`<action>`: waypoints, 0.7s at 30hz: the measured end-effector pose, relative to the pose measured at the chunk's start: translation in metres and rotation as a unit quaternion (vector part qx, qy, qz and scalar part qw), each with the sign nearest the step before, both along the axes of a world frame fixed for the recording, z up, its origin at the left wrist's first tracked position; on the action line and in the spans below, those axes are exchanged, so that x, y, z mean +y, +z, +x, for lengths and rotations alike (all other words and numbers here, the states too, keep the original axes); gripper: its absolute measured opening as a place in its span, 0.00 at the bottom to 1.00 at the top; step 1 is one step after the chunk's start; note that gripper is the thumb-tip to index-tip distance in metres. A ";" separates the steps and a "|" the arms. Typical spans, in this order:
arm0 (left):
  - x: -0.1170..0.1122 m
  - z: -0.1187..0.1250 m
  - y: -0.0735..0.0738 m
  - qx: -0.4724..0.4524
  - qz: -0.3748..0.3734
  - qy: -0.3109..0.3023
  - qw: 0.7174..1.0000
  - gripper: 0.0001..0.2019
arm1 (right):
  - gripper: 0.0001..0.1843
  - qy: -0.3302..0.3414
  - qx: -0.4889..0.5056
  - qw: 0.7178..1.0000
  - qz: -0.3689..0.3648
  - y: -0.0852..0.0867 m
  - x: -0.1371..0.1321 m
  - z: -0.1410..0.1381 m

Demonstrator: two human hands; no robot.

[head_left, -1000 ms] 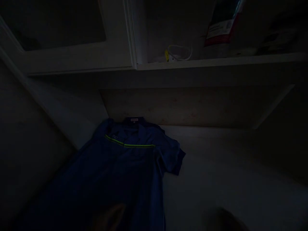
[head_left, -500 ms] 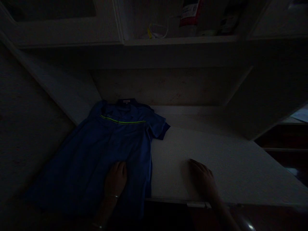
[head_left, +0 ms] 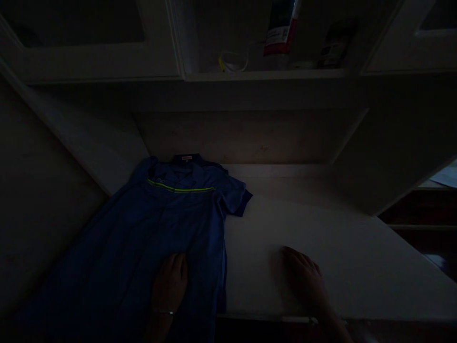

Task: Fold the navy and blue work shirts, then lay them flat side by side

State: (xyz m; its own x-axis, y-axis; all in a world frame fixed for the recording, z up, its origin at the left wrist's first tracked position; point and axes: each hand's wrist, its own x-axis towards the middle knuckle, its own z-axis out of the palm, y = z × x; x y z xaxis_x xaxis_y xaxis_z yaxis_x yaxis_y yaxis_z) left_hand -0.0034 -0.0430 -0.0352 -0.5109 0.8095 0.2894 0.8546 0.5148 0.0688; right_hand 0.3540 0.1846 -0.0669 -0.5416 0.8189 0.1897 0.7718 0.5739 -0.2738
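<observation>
The scene is very dark. A blue short-sleeved shirt (head_left: 160,224) with a bright yellow-green stripe across the chest lies spread flat on a pale desk top (head_left: 314,228), collar toward the back wall. My left hand (head_left: 170,284) rests flat on the shirt's lower part, fingers stretched out. On the bare desk surface to the right of the shirt lies my right hand (head_left: 303,276), palm down, fingers extended, holding nothing.
A shelf (head_left: 264,75) runs above the desk with a white cable (head_left: 233,61), a red-and-white package (head_left: 280,33) and a small dark item (head_left: 330,50). Cabinet panels (head_left: 93,57) flank it. The desk's front edge runs just below my hands.
The view has tilted down from the shelf toward the desk. Both hands have come into sight, the left settling on the shirt, the right on the desk; little shift in the last half second.
</observation>
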 end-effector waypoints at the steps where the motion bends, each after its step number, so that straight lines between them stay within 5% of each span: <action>1: 0.000 0.000 0.000 0.001 -0.002 -0.002 1.000 0.16 | 0.23 -0.001 -0.001 1.000 0.001 0.000 0.000 0.000; 13: 0.000 -0.007 -0.007 0.011 0.004 -0.034 0.999 0.17 | 0.22 -0.032 0.091 0.992 -0.084 0.006 0.004 -0.004; 18: -0.002 -0.011 -0.013 0.004 0.023 -0.042 0.999 0.15 | 0.22 -0.119 0.258 0.922 -0.263 0.004 0.028 -0.012; 21: -0.002 -0.015 -0.019 0.011 0.035 -0.056 0.998 0.17 | 0.21 -0.109 0.323 0.882 -0.326 0.016 0.044 -0.038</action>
